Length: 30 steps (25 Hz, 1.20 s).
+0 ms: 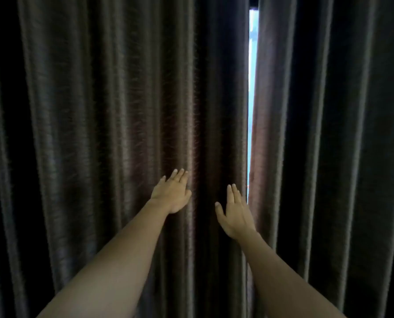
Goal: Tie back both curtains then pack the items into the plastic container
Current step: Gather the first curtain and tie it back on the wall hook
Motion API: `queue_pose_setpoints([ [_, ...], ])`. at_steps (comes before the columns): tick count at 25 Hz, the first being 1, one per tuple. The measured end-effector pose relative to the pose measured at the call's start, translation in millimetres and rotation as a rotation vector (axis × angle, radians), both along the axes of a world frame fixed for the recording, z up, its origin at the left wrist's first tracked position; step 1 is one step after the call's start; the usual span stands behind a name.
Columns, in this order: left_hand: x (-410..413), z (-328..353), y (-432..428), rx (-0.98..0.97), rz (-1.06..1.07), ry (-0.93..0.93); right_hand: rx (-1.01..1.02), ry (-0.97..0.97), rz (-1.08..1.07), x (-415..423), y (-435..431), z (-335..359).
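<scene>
Two dark brown pleated curtains fill the head view. The left curtain (99, 134) covers most of the frame; the right curtain (329, 134) hangs beside it. A narrow bright gap (252, 88) of window light shows between their inner edges. My left hand (172, 192) is stretched out flat with fingers apart against a fold of the left curtain. My right hand (234, 214) is also open, its fingertips at the inner edge of the left curtain just left of the gap. Neither hand grips any fabric. No tie-backs, items or plastic container are in view.
The curtains block everything behind them except the slit of daylight. Both my bare forearms reach in from the bottom of the frame.
</scene>
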<state>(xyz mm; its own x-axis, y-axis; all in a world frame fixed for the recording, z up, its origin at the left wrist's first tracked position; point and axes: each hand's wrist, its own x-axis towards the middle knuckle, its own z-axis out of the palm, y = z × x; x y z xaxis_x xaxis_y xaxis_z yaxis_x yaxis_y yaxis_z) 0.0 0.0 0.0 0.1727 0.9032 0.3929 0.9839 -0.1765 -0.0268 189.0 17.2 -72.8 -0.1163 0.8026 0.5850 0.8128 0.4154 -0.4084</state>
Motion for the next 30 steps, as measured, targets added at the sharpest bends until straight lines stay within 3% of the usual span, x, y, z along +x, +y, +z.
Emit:
queue_pose_setpoints([
  [7, 62, 55, 41, 0.255, -0.217, 0.039, -0.014, 0.215, -0.114, 25, 37, 0],
  [14, 108, 124, 109, 0.529, -0.196, 0.192, -0.014, 0.406, 0.161, 26, 105, 34],
  [17, 108, 140, 129, 0.571, -0.049, 0.388, 0.003, 0.464, 0.395, 8, 125, 44],
  [20, 84, 158, 134, 0.695, 0.175, 0.426, -0.041, 0.391, 0.551, -24, 130, 52],
  [23, 42, 177, 135, 0.804, 0.314, 0.328, 0.018, 0.249, 0.458, -60, 137, 60],
  [26, -5, 194, 136, 0.774, 0.487, 0.192, 0.005, 0.322, 0.576, -101, 137, 73],
  [30, -61, 205, 132, 0.834, 0.609, 0.202, 0.046, 0.334, 0.636, -164, 132, 89],
])
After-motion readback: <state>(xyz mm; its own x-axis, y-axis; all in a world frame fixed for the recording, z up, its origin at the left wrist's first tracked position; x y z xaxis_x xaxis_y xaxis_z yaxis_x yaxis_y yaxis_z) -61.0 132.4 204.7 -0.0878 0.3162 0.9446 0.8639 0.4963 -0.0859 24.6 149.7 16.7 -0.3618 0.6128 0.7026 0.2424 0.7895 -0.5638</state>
